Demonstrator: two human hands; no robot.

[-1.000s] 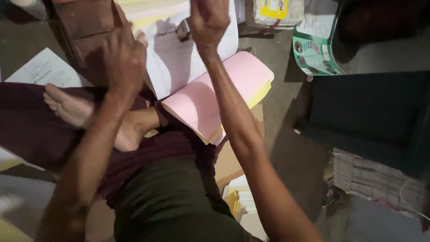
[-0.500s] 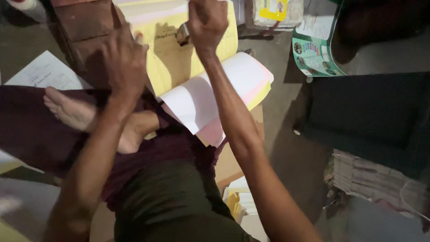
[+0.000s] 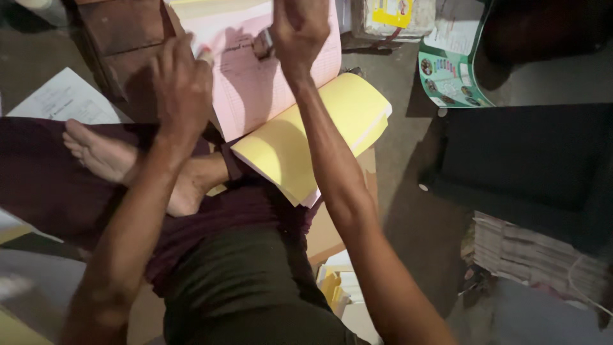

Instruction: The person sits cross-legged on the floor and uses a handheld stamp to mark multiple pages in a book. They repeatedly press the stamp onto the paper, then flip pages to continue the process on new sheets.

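My left hand (image 3: 182,83) lay flat, fingers spread, on the pink page (image 3: 255,83) of the pad (propped open across my lap). My right hand (image 3: 300,29) was closed around a small stamp (image 3: 262,45), set against that page above the folded-back yellow sheets (image 3: 313,137).

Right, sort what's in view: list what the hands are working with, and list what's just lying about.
In hand:
- pink sheet, under the left hand
- yellow pages, folded back below it
- small tool, at the right hand; too blurred to name

Lying about:
- white sheet
- green leaflet
- paper stack
- dark box
- wooden block
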